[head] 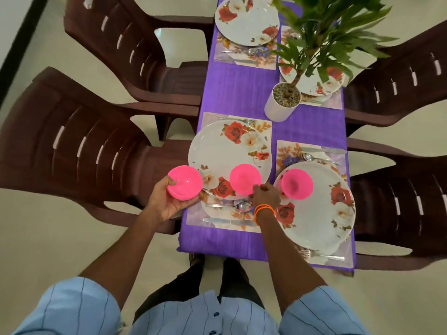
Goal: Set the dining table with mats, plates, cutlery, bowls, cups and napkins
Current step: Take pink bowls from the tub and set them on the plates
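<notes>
Head view, looking down the length of a narrow table under a purple cloth (242, 88). Left hand (167, 201) cups a pink bowl (185, 182) from below and from the side, thumb hooked over its near rim; this bowl hangs over the table's left edge, just beside the near-left plate (227, 151), and may be more than one nested, cannot tell. Right hand (264, 195), orange thread bracelet (263, 211) at the wrist, pinches the near rim of a second pink bowl (244, 178), which sits over the lower part of that floral plate; whether it is resting on it or just above, cannot tell. A third pink bowl (297, 183) stands free on the near-right plate (321, 211), at its upper left part, no hand on it. Each plate lies on a floral mat. Spoon (243, 207) and knife (227, 221) lie on the near-left mat below the plate, fork (238, 119) above it. Two more plates at the far end, far-left plate (246, 20) bare. White pot with a leafy plant (283, 101) stands mid-table. Brown plastic chairs (72, 151) line both sides.
</notes>
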